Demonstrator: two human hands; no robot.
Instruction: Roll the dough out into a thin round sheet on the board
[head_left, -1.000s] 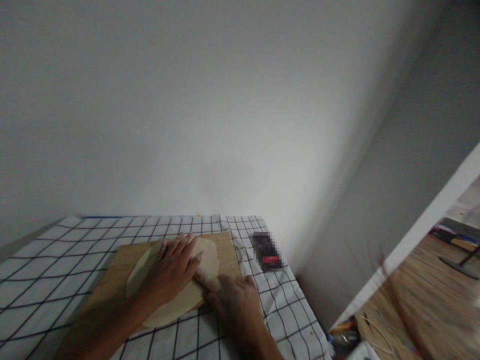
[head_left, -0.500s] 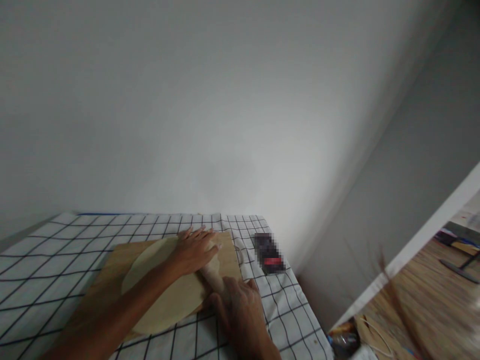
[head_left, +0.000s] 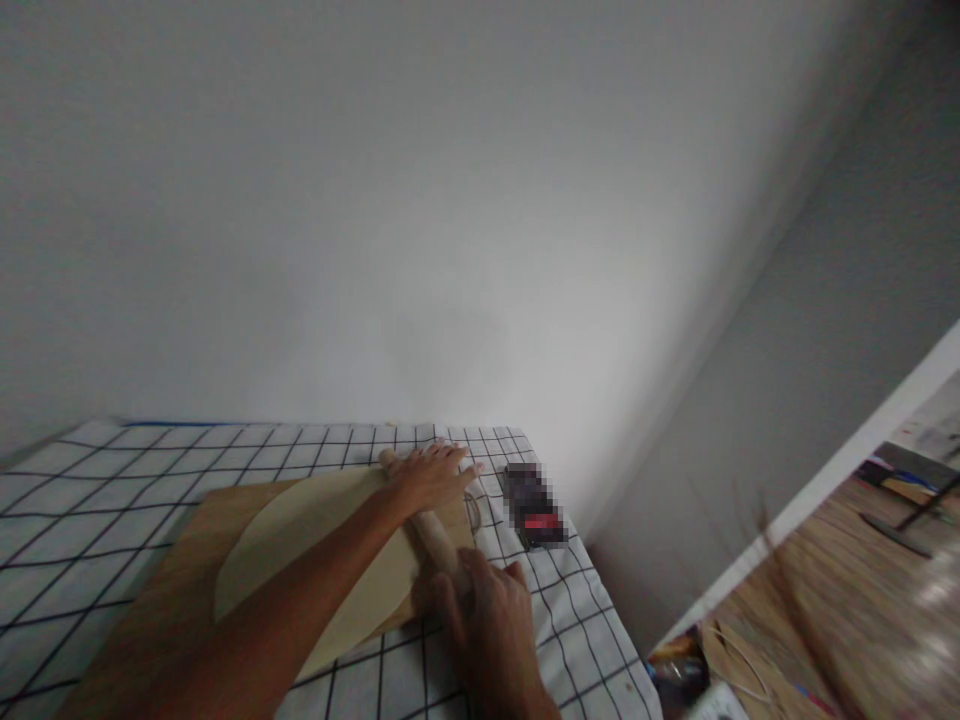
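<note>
A wide, thin round of rolled dough [head_left: 311, 535] lies on a wooden board [head_left: 176, 560], partly covered by my left forearm. A wooden rolling pin [head_left: 435, 540] slants across the board by the dough's right edge. My left hand [head_left: 435, 478] rests palm down over the pin's far part, fingers stretched out and spread. Around the pin's near end, my right hand [head_left: 491, 620] has its fingers wrapped. That end of the pin is hidden by the hand.
A white cloth with dark checks [head_left: 592, 630] covers the table, which meets a pale wall [head_left: 420, 250]. A dark, blurred-out item [head_left: 534, 505] lies right of the board. Beyond the table's right edge, a box with a cable [head_left: 739, 665] stands low on the wooden floor.
The rolling pin and both hands have shifted right across the board, toward its right edge. More of the dough's right side now shows left of the pin.
</note>
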